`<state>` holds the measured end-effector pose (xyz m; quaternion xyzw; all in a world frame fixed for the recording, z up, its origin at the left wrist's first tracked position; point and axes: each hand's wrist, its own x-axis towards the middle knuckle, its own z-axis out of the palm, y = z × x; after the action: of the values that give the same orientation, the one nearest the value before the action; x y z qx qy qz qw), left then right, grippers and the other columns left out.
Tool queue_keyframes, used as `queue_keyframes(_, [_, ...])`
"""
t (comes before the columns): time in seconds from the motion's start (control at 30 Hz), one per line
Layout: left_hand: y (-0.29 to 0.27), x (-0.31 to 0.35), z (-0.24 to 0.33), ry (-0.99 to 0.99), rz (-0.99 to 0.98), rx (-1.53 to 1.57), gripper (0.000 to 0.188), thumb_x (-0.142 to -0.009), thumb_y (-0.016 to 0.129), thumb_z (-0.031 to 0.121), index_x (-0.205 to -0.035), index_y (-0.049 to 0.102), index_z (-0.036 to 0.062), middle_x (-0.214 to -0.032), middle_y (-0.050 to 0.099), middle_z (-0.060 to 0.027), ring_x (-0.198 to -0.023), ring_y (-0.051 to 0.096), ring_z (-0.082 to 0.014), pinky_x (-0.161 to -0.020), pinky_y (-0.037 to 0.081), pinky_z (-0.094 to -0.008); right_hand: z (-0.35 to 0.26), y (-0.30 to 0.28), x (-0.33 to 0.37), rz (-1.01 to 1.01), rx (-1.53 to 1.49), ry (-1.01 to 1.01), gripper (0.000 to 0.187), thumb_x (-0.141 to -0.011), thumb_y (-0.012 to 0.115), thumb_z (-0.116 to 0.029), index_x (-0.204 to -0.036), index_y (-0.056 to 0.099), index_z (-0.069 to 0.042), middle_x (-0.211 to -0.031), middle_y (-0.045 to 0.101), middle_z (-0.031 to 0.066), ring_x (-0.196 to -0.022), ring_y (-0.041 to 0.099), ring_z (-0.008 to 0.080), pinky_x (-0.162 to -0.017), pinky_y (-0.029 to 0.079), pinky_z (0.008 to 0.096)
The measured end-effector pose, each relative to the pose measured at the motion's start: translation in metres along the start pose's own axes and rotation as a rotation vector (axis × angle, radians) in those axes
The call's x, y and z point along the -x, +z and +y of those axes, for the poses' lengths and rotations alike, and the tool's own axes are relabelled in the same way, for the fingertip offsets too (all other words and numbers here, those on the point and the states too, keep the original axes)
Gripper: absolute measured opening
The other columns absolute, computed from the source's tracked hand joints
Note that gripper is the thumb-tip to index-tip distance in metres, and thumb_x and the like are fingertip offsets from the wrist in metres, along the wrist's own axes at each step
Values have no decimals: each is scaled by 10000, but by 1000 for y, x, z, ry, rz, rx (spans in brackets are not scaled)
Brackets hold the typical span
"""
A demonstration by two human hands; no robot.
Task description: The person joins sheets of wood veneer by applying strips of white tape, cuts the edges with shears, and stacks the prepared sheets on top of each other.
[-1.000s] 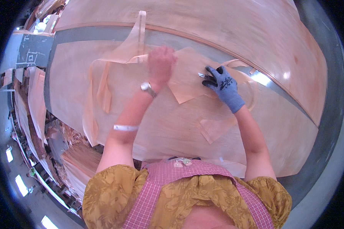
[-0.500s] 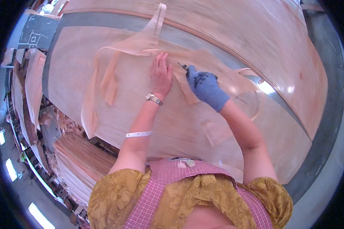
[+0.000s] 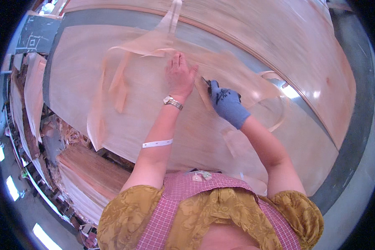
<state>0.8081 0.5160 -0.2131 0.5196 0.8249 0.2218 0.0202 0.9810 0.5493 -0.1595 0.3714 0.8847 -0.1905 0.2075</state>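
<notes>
A large, thin sheet of pale wood veneer (image 3: 154, 125) lies in front of me. My left hand (image 3: 181, 79) rests flat on it, bare, its fingers stretched out and pointing away from me. In a blue glove with dark stains, my right hand (image 3: 229, 104) is closed around a small dark pointed knife (image 3: 206, 81). The knife's tip reaches toward the veneer, just right of my left hand. Most of its handle is hidden in the glove. A thin veneer offcut (image 3: 203, 95) lies below the tip.
Loose veneer strips (image 3: 119, 85) lie left of my hands, and one long strip (image 3: 171, 21) stretches away at the far side. Beyond a grey surface (image 3: 112, 18) lies another broad wood sheet (image 3: 279, 33). A veneer stack (image 3: 91, 166) stands at the lower left.
My left hand has shifted slightly right, its thumb now spread further. My right hand and the knife have moved a little right and toward me.
</notes>
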Motion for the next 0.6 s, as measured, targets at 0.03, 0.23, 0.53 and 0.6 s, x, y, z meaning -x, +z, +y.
queue_keyframes(0.03, [-4,0,6,-24,-23,-9,660,-815,698,420,-1305,521,15,-1334,507,-121,-1195,493,-326,-991,401,-466,8,2,11,-13,8,4,259,-937,482,-166,-1152,422,-34,-818,699,207,-723,708,370,-569,530,528])
queue_keyframes(0.23, [1,4,5,7,3,-35,891,-757,718,557,-1389,424,2,-1420,421,-124,-1252,435,-319,-1032,358,-461,89,0,52,69,33,-147,149,-964,472,-200,-1051,523,-90,-783,686,146,-665,685,327,-554,514,466])
queue_keyframes(0.53, [6,9,3,70,64,-32,857,-797,684,583,-1380,428,8,-1436,418,-138,-1322,388,-320,-1081,308,-468,205,-32,53,135,243,-367,120,-916,539,-191,-980,619,-129,-803,665,132,-743,673,321,-652,516,448])
queue_keyframes(0.6, [5,11,1,58,44,-46,864,-798,676,595,-1379,427,6,-1437,421,-145,-1337,376,-321,-1091,297,-471,220,-44,46,41,173,-357,125,-901,553,-175,-983,636,-131,-840,668,131,-785,674,318,-685,512,453])
